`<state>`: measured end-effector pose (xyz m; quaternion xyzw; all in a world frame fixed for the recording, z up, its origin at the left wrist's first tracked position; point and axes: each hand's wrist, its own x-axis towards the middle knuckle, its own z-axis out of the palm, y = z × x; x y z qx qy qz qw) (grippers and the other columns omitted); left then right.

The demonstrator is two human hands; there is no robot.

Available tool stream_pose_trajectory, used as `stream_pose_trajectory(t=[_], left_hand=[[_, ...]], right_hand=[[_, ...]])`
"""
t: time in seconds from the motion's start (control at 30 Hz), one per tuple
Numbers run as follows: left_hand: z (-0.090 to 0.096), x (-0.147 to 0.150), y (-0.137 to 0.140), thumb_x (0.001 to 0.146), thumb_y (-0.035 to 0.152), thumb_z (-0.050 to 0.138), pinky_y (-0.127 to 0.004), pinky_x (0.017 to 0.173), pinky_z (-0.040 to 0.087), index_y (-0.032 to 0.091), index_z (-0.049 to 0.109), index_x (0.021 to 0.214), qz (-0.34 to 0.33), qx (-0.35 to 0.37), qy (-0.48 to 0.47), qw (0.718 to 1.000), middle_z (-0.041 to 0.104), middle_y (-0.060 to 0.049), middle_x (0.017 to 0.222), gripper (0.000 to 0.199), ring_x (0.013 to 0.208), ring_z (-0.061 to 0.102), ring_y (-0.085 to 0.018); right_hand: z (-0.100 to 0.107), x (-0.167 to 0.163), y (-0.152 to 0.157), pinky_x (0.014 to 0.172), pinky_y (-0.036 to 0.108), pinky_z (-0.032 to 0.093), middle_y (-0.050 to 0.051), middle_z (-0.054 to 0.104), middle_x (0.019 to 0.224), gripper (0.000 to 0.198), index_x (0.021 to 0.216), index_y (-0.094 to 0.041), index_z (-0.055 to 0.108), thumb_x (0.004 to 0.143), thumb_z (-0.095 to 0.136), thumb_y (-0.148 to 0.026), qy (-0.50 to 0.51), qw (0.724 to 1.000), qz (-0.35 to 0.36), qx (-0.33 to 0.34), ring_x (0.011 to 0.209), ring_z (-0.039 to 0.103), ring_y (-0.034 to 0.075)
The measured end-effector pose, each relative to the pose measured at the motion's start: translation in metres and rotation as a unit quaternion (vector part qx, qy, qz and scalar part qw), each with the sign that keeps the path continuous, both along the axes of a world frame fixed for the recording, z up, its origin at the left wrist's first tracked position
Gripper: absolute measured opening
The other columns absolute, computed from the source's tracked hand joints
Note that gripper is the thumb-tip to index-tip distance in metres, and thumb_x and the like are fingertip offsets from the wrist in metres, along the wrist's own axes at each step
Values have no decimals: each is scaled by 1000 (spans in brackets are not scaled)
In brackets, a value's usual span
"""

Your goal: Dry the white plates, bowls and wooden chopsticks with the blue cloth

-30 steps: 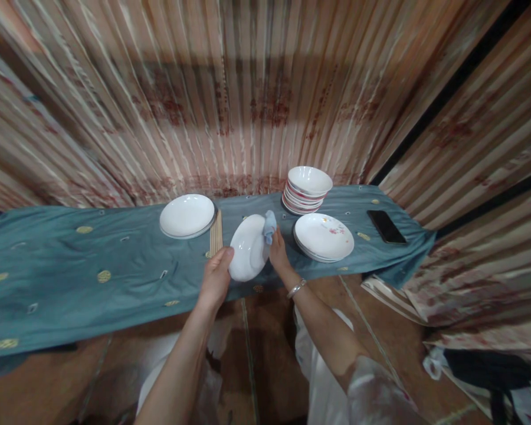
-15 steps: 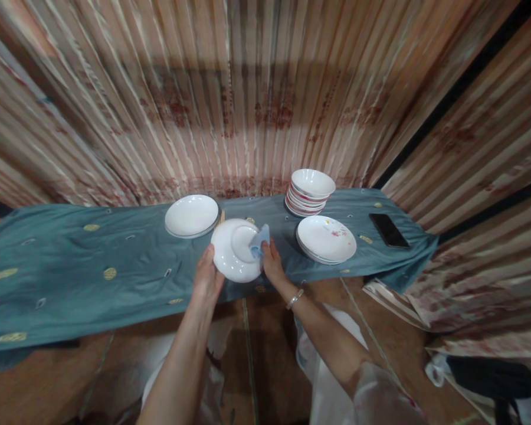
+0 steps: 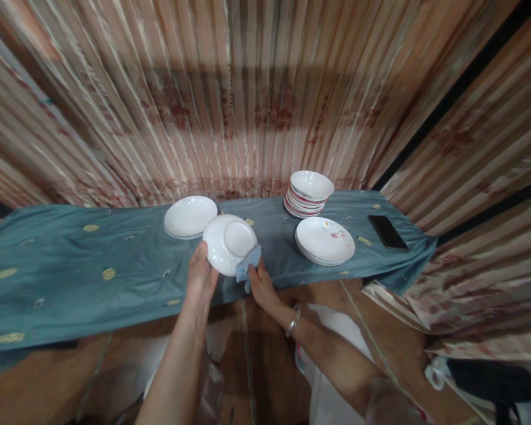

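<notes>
A white plate [image 3: 223, 248] is held bottom side up and tilted above the front of the table, its round foot ring showing. My left hand [image 3: 201, 274] grips it by the left edge. Pinched in my right hand [image 3: 262, 284] is a light blue cloth [image 3: 248, 264], which lies against the lower right rim of the plate. Just behind and to the left of the held plate rests a small stack of white plates [image 3: 190, 216]. To the right sits a stack of flower-patterned white plates [image 3: 325, 241].
Behind the flowered plates stands a tall stack of white bowls [image 3: 310, 184] with red bands. A black phone [image 3: 387, 231] lies near the right end of the teal tablecloth [image 3: 137, 260]. Pleated curtains [image 3: 256, 118] hang close behind the table.
The plate has turned and shifted slightly left, so its foot ring faces more to the upper right. My right hand has moved the cloth down to the lower right rim.
</notes>
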<state>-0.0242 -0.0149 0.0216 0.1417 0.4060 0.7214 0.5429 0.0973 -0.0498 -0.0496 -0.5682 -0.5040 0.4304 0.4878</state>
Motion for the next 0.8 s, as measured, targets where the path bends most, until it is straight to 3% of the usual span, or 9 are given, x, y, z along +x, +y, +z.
stream_pose_trajectory(t=[0.13,0.27,0.4,0.53,0.67,0.8], left_hand=[[2,4,0,68,36,77,-24,67,53,15,68,81,-6,10,29,1000,72,-2,74,27,65,65,-13],[4,12,-1,53,42,83,-22,61,49,14,67,75,-6,36,53,998,70,-1,69,39,60,61,-11],[1,19,0,50,47,82,-20,56,44,14,65,72,-14,52,92,994,66,1,65,43,56,56,-9],[-6,22,-3,61,53,74,-19,49,37,15,63,72,-49,56,172,982,59,4,60,40,51,48,-8],[-6,27,-14,78,51,58,-20,48,32,16,58,64,-102,82,335,933,49,5,55,37,50,41,-9],[-2,42,-31,85,40,51,-21,53,37,18,54,59,-166,116,497,844,47,4,54,35,55,46,-11]], right_hand=[[5,4,-6,81,30,46,7,66,91,26,92,-17,59,84,45,-38,-9,997,65,-47,85,61,18],[19,14,-6,58,22,40,-1,59,68,20,72,-17,58,77,52,-35,52,982,145,-106,62,52,11],[40,34,0,49,20,36,-5,55,57,21,66,-16,58,67,60,-37,165,953,197,-164,50,47,8],[57,63,12,47,19,38,-4,59,57,22,73,-16,63,62,63,-34,249,940,169,-158,48,50,8],[66,84,20,39,19,33,1,63,57,30,75,-15,63,72,57,-44,243,954,110,-137,46,52,11],[69,97,21,38,20,31,6,68,66,57,84,-15,66,81,41,-66,201,968,88,-120,46,54,12]])
